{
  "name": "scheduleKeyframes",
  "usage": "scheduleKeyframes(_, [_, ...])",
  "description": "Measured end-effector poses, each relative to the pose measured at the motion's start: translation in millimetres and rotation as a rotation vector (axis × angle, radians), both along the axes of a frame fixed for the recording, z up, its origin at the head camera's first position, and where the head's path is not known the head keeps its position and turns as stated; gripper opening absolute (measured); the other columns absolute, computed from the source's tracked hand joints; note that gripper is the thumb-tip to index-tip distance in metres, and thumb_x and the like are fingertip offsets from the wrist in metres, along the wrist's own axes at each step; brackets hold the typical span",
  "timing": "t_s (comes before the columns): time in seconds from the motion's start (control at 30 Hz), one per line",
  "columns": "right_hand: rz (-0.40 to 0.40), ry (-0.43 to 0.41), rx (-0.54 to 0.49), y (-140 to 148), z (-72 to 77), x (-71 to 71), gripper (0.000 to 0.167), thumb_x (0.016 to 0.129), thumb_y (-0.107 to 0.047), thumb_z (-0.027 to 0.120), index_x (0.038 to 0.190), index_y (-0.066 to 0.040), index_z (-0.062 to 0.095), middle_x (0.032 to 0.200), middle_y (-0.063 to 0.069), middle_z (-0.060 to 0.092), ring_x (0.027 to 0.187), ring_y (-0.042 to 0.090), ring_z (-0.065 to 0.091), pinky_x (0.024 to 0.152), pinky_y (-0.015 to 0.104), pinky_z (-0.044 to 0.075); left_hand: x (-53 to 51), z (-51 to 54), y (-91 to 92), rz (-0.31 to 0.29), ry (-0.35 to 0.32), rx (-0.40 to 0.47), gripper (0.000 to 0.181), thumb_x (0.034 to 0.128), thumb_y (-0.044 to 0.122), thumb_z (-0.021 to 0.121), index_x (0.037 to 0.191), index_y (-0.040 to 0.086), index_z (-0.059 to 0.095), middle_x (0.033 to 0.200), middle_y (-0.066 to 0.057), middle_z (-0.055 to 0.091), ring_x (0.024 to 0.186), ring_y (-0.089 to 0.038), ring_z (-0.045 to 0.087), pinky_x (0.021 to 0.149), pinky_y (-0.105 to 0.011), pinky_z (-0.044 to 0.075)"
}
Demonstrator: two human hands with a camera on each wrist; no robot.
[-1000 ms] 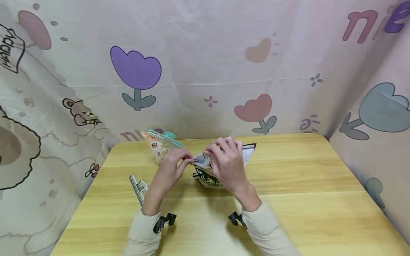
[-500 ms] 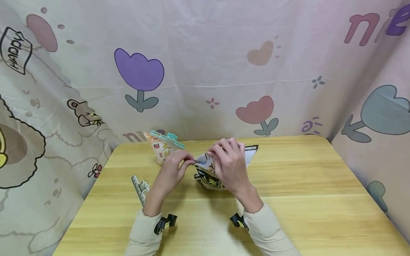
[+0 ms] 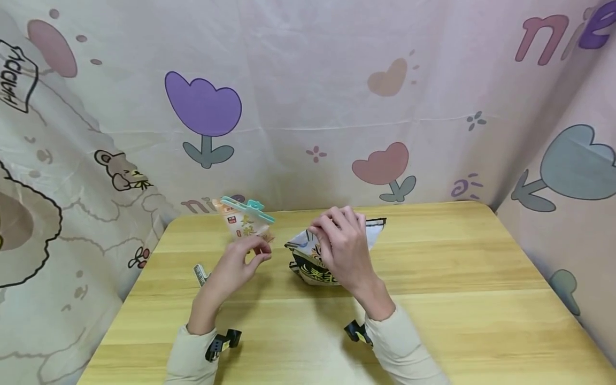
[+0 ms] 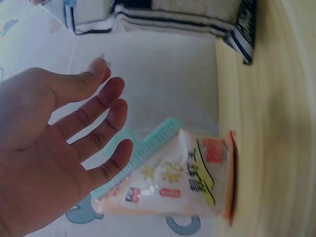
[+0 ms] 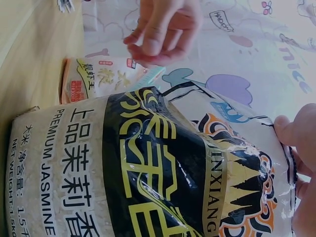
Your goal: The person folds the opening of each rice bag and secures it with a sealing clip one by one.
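Observation:
A bag of jasmine rice (image 3: pixel 313 270) with a black band and yellow lettering stands on the table. My right hand (image 3: pixel 344 248) pinches its folded top edge; in the right wrist view, thumb and fingers (image 5: pixel 302 131) meet at that edge. Left of the bag, my left hand (image 3: pixel 236 267) hovers with nothing in it, its fingers loosely bent and apart in the left wrist view. Behind that hand is a smaller orange-and-white bag (image 3: pixel 240 227). A turquoise clip (image 3: pixel 250 209) lies across its top.
A second clip (image 3: pixel 199 274), with ruler-like markings, lies on the table at the left, partly hidden by the left forearm. The wooden table (image 3: pixel 457 310) ends at a printed cloth backdrop (image 3: pixel 289 107).
My left hand has let go of the rice bag's left top corner and moved left and down. The right hand keeps its hold on the top edge.

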State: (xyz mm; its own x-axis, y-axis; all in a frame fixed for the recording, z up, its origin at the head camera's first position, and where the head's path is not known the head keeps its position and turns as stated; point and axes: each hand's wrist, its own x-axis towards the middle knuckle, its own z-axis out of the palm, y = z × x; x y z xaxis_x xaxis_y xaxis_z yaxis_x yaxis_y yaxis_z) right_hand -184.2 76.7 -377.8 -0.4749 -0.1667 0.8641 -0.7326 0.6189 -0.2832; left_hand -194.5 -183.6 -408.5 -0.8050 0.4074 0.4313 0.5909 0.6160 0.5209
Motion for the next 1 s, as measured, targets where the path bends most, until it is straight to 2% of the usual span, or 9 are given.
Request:
scheduleKeyframes(0.17, [-0.019, -0.017, -0.010, 6.0, -0.4, 2.6, 0.013, 0.099, -0.021, 0.068, 0.091, -0.011, 0.072, 0.091, 0.000, 0.063, 0.085, 0.023, 0.050, 0.080, 0.044, 0.034, -5.6, -9.4, -3.2, 0.029, 0.027, -0.045, 0.013, 0.0885, 0.000, 0.078, 0.095, 0.008, 0.071, 0.091, 0.001, 0.067, 0.087, -0.017, 0.063, 0.077, -0.039, 0.054])
scheduleKeyframes(0.27, [-0.012, -0.020, -0.014, 6.2, -2.2, 2.7, 0.012, 0.099, -0.020, 0.068, 0.091, -0.012, 0.072, 0.091, 0.000, 0.063, 0.085, 0.023, 0.050, 0.079, 0.044, 0.034, -2.9, -12.4, -8.9, 0.053, -0.010, -0.068, 0.012, 0.0896, 0.003, 0.078, 0.097, 0.008, 0.071, 0.095, -0.001, 0.067, 0.092, -0.021, 0.064, 0.082, -0.044, 0.054])
scheduleKeyframes(0.43, [0.012, -0.022, -0.004, 0.7, -3.0, 1.9, 0.012, 0.099, -0.021, 0.068, 0.092, -0.012, 0.072, 0.091, -0.001, 0.063, 0.085, 0.023, 0.050, 0.079, 0.044, 0.034, -0.1, -19.6, -31.8, 0.071, -0.073, -0.127, 0.008, 0.0917, 0.003, 0.075, 0.096, 0.007, 0.071, 0.094, 0.001, 0.067, 0.092, -0.021, 0.064, 0.082, -0.048, 0.055])
scheduleKeyframes(0.67, [0.005, -0.011, -0.015, 3.2, 2.5, -0.3, 0.013, 0.099, -0.020, 0.068, 0.092, -0.011, 0.072, 0.090, 0.000, 0.063, 0.085, 0.023, 0.050, 0.079, 0.044, 0.034, -10.0, -29.5, -58.8, 0.031, -0.128, -0.223, 0.005, 0.0932, 0.000, 0.072, 0.096, 0.004, 0.072, 0.092, 0.001, 0.069, 0.087, -0.018, 0.066, 0.079, -0.042, 0.057])
scheduleKeyframes(0.9, [0.022, 0.005, -0.013, 1.2, 1.6, -0.1, 0.013, 0.099, -0.020, 0.069, 0.090, -0.011, 0.072, 0.089, 0.000, 0.063, 0.083, 0.022, 0.050, 0.077, 0.043, 0.033, -1.5, -27.9, -89.5, -0.012, -0.213, -0.313, 0.008, 0.0911, -0.002, 0.073, 0.096, 0.004, 0.074, 0.095, -0.002, 0.070, 0.089, -0.023, 0.068, 0.079, -0.042, 0.057])
scheduleKeyframes(1.0, [0.024, 0.001, -0.012, 0.7, 0.7, 0.4, 0.014, 0.100, -0.021, 0.068, 0.091, -0.011, 0.072, 0.089, 0.000, 0.063, 0.084, 0.022, 0.050, 0.077, 0.043, 0.033, 1.1, -27.6, -100.3, -0.034, -0.251, -0.327, 0.014, 0.0890, -0.008, 0.072, 0.097, 0.003, 0.074, 0.096, -0.004, 0.071, 0.089, -0.024, 0.068, 0.078, -0.041, 0.057])
